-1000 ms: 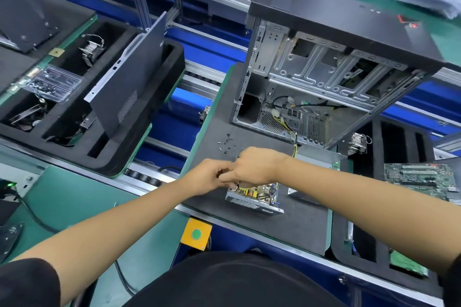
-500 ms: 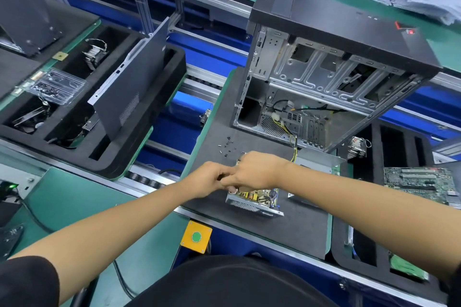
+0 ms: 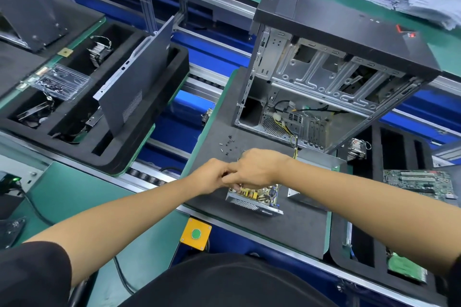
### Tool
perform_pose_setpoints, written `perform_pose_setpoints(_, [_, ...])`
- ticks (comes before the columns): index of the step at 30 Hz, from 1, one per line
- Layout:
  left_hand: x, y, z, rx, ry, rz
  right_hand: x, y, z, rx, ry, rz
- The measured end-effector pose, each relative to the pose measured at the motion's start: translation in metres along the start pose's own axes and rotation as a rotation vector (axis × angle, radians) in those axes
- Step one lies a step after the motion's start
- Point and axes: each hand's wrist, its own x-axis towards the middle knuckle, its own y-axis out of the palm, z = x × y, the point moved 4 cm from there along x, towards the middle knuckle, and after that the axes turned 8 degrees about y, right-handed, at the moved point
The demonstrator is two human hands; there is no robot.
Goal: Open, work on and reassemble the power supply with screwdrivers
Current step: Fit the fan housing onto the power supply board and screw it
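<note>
Two bare forearms, short black sleeves (image 3: 30, 271) (both shoulders), black top

Both hands meet over open power supply (image 3: 254, 198) on dark mat (image 3: 287, 227). Left hand (image 3: 212, 178) and right hand (image 3: 259, 167) touch, fingers curled at unit's top edge; what they pinch is hidden. Yellow circuit board exposed inside unit. Loose screws (image 3: 228, 144) on mat just beyond hands. Open PC case (image 3: 324, 77) stands behind. Side panel (image 3: 134, 82) leans in foam tray (image 3: 139, 157) at left. Green button box (image 3: 195, 234) near edge.
</note>
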Motion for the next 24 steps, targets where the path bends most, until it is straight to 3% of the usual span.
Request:
perform_pose_setpoints(3, [0.001, -0.002, 0.0, 0.002, 0.01, 0.035, 0.001, 0.004, 0.001, -0.01, -0.025, 0.011])
perform_pose_setpoints(10, [0.004, -0.003, 0.008, 0.003, -0.034, -0.081, 0.005, 0.012, 0.008, 0.034, 0.252, -0.019])
perform_pose_setpoints(15, [-0.004, -0.004, 0.01, 0.011, 0.003, -0.064, 0.012, 0.004, 0.015, 0.062, 0.371, 0.025])
perform_pose_setpoints(19, [-0.006, -0.005, 0.005, 0.037, 0.039, -0.053, 0.009, -0.005, 0.015, -0.071, 0.113, -0.015])
perform_pose_setpoints(22, [-0.007, 0.001, 0.004, 0.018, 0.059, -0.039, 0.006, -0.002, 0.016, -0.17, -0.139, 0.07])
perform_pose_setpoints(24, [-0.007, 0.004, 0.006, 0.014, 0.056, -0.009, 0.005, 0.002, 0.019, -0.174, -0.191, 0.093])
